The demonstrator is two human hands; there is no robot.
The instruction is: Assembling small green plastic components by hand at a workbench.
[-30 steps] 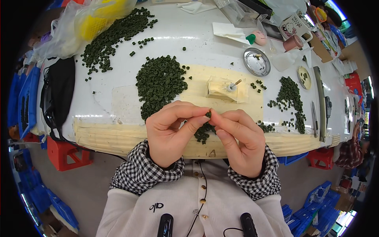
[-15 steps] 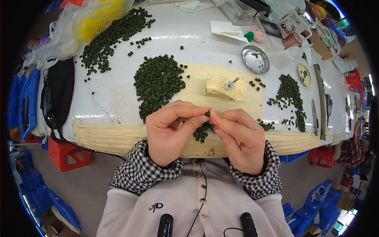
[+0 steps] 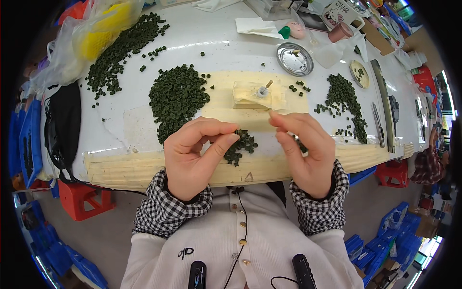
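Observation:
My left hand (image 3: 195, 151) is closed in a pinch, with a small dark green piece (image 3: 237, 131) between thumb and forefinger, mostly hidden. It hovers over the near edge of the table, above a small heap of similar green pieces (image 3: 246, 143). To its right, my right hand (image 3: 308, 149) has its thumb and fingers apart and nothing visible between them. Beyond the right hand stands a small block wrapped in pale yellow tape (image 3: 244, 104), with a short brown-tipped stick (image 3: 269, 84) rising from a whitish collar. A big pile of the round green pieces (image 3: 175, 96) lies beyond my left hand.
Another long pile (image 3: 127, 48) lies far left by a plastic bag (image 3: 72, 53). More pieces (image 3: 344, 98) lie on the right, near tweezers (image 3: 378, 125) and a round dish (image 3: 359, 74). A metal lid (image 3: 295, 60) stands farther back. A black cloth (image 3: 65, 125) lies at left.
My hands, fingertips together around a green piece before, have drawn apart. The right hand has moved right and opened; the left keeps its pinch. The whole view has shifted slightly.

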